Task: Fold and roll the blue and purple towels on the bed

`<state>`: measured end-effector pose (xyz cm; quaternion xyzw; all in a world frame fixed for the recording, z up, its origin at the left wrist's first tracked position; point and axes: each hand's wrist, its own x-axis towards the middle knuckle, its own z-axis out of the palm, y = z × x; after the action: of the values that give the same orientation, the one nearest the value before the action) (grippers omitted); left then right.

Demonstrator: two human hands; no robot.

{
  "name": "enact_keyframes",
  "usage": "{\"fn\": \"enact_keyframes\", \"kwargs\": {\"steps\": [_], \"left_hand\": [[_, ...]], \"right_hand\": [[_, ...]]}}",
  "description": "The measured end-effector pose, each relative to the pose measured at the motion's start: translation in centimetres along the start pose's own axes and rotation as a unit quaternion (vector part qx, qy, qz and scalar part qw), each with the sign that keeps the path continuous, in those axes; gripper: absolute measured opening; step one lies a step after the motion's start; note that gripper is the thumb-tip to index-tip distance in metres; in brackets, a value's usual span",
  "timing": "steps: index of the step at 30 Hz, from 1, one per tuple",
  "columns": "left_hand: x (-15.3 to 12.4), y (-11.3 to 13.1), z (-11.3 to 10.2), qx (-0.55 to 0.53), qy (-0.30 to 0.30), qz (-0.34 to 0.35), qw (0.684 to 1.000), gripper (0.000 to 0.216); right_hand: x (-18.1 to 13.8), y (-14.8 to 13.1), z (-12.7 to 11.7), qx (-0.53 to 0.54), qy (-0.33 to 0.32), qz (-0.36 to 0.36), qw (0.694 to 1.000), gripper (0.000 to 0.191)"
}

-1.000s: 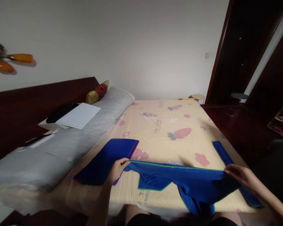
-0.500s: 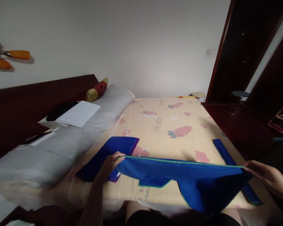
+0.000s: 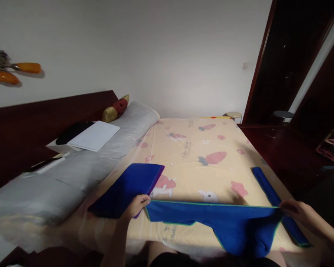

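Blue cloth [image 3: 189,211] stretched across lower centre of frame, left corner pinched by left hand [image 3: 139,205], forearm angled up from bottom edge; right corner pinched by right hand [image 3: 299,213], forearm slanted in from lower right; soft fabric, green-edged, hung unevenly; folded blue piece [image 3: 133,185] and narrow blue strip [image 3: 266,185] laid on patterned bed [image 3: 189,181]
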<state>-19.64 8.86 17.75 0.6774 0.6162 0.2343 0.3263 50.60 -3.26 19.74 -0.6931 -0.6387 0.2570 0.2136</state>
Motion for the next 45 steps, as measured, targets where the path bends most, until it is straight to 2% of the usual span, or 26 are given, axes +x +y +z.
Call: {"fn": "enact_keyframes", "kwargs": {"steps": [5, 10, 14, 17, 19, 23, 27, 32, 35, 38, 40, 42, 45], "left_hand": [[0.1, -0.7, 0.1, -0.011, 0.026, -0.032, 0.999, 0.033], [0.2, -0.3, 0.4, -0.066, 0.044, -0.090, 0.993, 0.045], [0.0, 0.2, 1.2, -0.142, 0.049, -0.147, 0.978, 0.057], [-0.3, 0.5, 1.8, -0.197, 0.063, -0.170, 0.963, 0.058], [-0.1, 0.9, 2.1, -0.225, 0.079, -0.177, 0.955, 0.056], [2.3, 2.6, 2.0, -0.257, 0.123, -0.176, 0.942, 0.045], [7.4, 6.2, 0.0, -0.285, 0.173, -0.139, 0.932, 0.031], [14.2, 13.1, -5.2, -0.315, 0.236, -0.054, 0.918, 0.021], [16.7, 17.5, -9.2, -0.332, 0.270, 0.025, 0.904, 0.025], [17.7, 20.8, -12.7, -0.337, 0.302, 0.102, 0.886, 0.042], [17.7, 21.8, -14.1, -0.332, 0.319, 0.136, 0.877, 0.052], [17.1, 21.6, -14.5, -0.320, 0.330, 0.150, 0.875, 0.060], [15.1, 18.9, -12.9, -0.288, 0.324, 0.137, 0.891, 0.064]], "right_hand": [[0.2, 0.8, 0.9, -0.024, 0.045, -0.013, 0.999, 0.029], [0.5, 2.1, 1.7, -0.015, 0.010, 0.046, 0.999, 0.030], [0.3, 2.8, 2.7, 0.092, -0.009, 0.097, 0.991, 0.036], [0.4, 2.8, 3.5, 0.205, 0.001, 0.124, 0.971, 0.041], [0.9, 2.6, 3.9, 0.244, 0.009, 0.130, 0.961, 0.044], [3.6, 0.9, 3.6, 0.276, 0.046, 0.129, 0.951, 0.042], [7.7, -2.5, 0.6, 0.294, 0.125, 0.112, 0.941, 0.035], [12.8, -6.8, -6.5, 0.312, 0.223, 0.059, 0.922, 0.038], [14.8, -9.1, -11.1, 0.324, 0.286, 0.012, 0.902, 0.043], [15.6, -11.1, -14.6, 0.339, 0.330, -0.040, 0.880, 0.046], [15.4, -12.0, -15.8, 0.344, 0.346, -0.066, 0.870, 0.047], [14.8, -12.2, -15.8, 0.340, 0.350, -0.079, 0.869, 0.046], [13.4, -10.9, -13.7, 0.301, 0.340, -0.078, 0.887, 0.045]]}}
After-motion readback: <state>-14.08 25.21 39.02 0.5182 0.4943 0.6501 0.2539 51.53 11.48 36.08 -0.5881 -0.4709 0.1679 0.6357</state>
